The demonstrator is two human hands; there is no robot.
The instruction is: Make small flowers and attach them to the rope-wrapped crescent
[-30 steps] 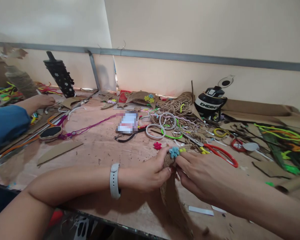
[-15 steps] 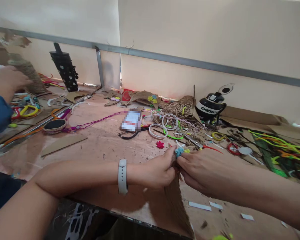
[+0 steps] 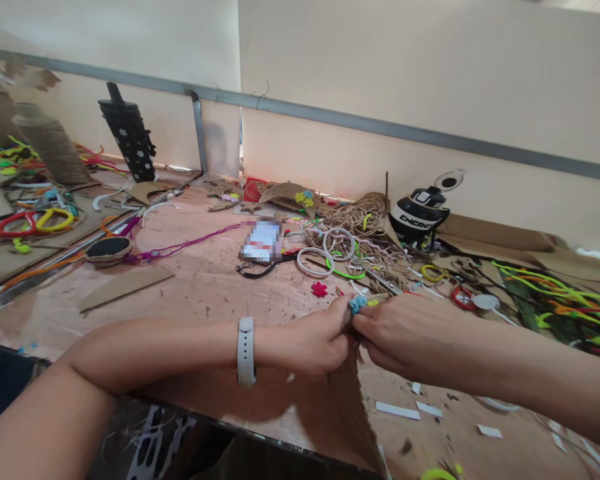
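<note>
At the table's near side, my left hand [image 3: 317,339] grips the top of a brown, woven-looking strip, perhaps burlap [image 3: 353,407], that hangs down toward the edge. My right hand [image 3: 403,330] meets it from the other side, its fingers closed at the same spot. Between the fingertips a light-blue flower [image 3: 357,304] sticks up, with a bit of yellow beside it. What the right fingers pinch underneath is hidden. A red flower [image 3: 319,289] lies just beyond my left hand.
Beyond the hands are white rings [image 3: 316,262], tangled twine [image 3: 353,217], a phone [image 3: 261,240] and a black bottle [image 3: 419,217]. A twine-wrapped bottle [image 3: 53,147] and scissors [image 3: 35,222] stand and lie at left. Bright pipe cleaners [image 3: 570,297] are on the right. White paper strips [image 3: 397,411] lie nearby.
The other person's hand and blue sleeve have left the view at the far left, uncovering scissors and the wrapped bottle. My hands keep nearly the same hold.
</note>
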